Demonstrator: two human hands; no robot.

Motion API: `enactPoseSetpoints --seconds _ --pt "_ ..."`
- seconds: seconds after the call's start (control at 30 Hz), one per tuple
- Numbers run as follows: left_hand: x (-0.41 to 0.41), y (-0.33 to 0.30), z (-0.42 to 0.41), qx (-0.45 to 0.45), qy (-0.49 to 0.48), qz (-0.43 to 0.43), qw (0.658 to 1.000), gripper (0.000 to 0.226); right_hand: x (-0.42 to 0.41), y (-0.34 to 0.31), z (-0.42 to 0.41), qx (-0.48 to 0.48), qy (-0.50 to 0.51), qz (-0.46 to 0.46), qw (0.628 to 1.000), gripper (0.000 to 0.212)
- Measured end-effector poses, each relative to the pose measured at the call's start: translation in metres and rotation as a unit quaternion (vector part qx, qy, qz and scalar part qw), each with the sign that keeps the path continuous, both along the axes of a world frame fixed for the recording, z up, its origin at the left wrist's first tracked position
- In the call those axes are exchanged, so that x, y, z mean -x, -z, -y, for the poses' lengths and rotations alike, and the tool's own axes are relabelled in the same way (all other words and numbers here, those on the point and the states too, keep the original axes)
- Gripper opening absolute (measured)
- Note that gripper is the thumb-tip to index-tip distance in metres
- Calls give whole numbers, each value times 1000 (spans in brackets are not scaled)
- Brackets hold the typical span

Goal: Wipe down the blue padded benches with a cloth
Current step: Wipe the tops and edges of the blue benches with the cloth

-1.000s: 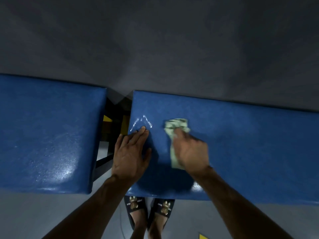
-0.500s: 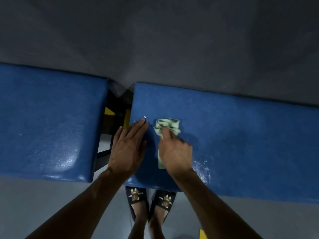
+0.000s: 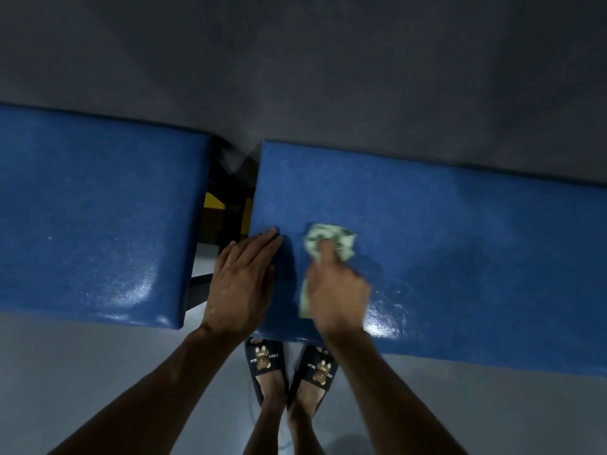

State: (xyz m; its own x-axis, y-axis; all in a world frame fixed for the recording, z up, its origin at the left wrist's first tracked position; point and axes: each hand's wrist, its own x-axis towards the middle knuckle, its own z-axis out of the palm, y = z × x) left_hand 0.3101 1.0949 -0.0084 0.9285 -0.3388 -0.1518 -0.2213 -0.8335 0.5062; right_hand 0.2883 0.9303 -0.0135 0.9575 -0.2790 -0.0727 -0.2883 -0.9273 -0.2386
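Two blue padded benches stand end to end below me. The right bench (image 3: 460,244) carries both my hands near its left end. My right hand (image 3: 338,290) presses a crumpled pale green cloth (image 3: 328,241) onto the pad; the cloth sticks out past my fingertips and at the hand's left side. My left hand (image 3: 241,284) lies flat, fingers together, on the bench's left edge and holds nothing. The left bench (image 3: 98,218) shines wet near its front.
A narrow gap (image 3: 226,218) between the benches shows a dark frame and a yellow part. A grey wall (image 3: 295,67) runs behind the benches. My feet in dark slippers (image 3: 292,366) stand on the grey floor just below the right bench's front edge.
My right hand slid the cloth left toward my left hand, then back a little to the right. The left hand stayed flat on the bench's left edge.
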Motion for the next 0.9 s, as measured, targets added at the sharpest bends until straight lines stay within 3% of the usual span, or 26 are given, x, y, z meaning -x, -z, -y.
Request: enactPoseSetpoints --seconds 0.1,0.2,0.3,0.37,0.53,0.7,0.8,0.9 --pt "6 0 -1 -4 5 3 1000 49 0 -9 -8 -2 -126 24 992 28" --pt "12 -1 -6 0 3 -6 1000 48 9 -7 52 78 -159 31 984 34" --pt "19 -4 -8 1 -6 -25 1000 49 29 -5 129 136 -70 30 988 19" --pt "23 -6 -8 7 -9 -34 999 50 42 -6 158 141 -5 26 990 25" --pt "31 -9 -9 7 -23 -50 998 52 40 4 97 67 70 -22 995 33" --pt "39 -13 -10 -13 -24 -46 999 53 37 -11 5 7 -105 -10 994 27" --pt "43 -16 -13 -11 -27 -43 999 53 37 -14 29 19 -223 23 974 31" --pt "45 -15 -16 -3 -30 -43 999 55 40 -6 97 100 -249 17 963 30"
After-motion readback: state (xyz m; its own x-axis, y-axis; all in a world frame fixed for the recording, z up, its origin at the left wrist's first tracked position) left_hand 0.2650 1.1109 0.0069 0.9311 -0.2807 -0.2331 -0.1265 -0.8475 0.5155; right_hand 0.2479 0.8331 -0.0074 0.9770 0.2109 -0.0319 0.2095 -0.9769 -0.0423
